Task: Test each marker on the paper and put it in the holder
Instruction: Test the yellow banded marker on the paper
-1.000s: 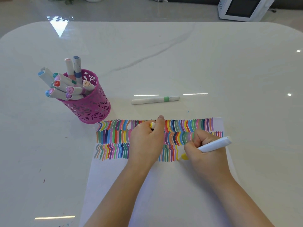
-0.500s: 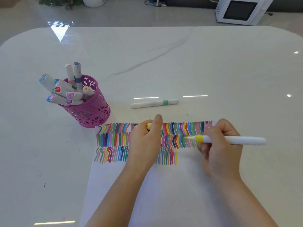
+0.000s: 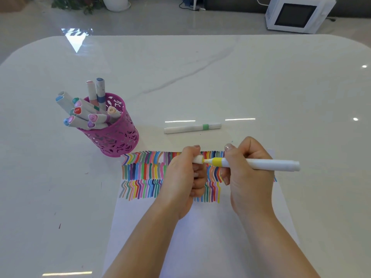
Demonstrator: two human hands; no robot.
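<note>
Yellow marker (image 3: 269,165) lies level in the air just above the top of the paper (image 3: 200,237), its nib pointing left and its white barrel sticking out to the right. The right hand (image 3: 249,173) is curled round the barrel just behind the yellow collar. The left hand (image 3: 180,177) is closed in a loose fist and pinches a white cap (image 3: 197,159) between thumb and forefinger; the cap's mouth meets the nib, and whether the nib is inside it cannot be told. Both hands hover over the rows of coloured strokes across the paper's upper part; its lower part is bare. Just beyond the paper's top edge a second white marker with a green band (image 3: 192,128) lies flat on the worktop (image 3: 281,87), capped. At the paper's top left corner stands a pink pierced holder (image 3: 116,137), upright, with a bunch of capped markers (image 3: 88,115) in it, most leaning left. Far beyond the paper, past the worktop's far edge, a white microwave (image 3: 295,15) and a plant pot (image 3: 116,3) sit on the floor.
</note>
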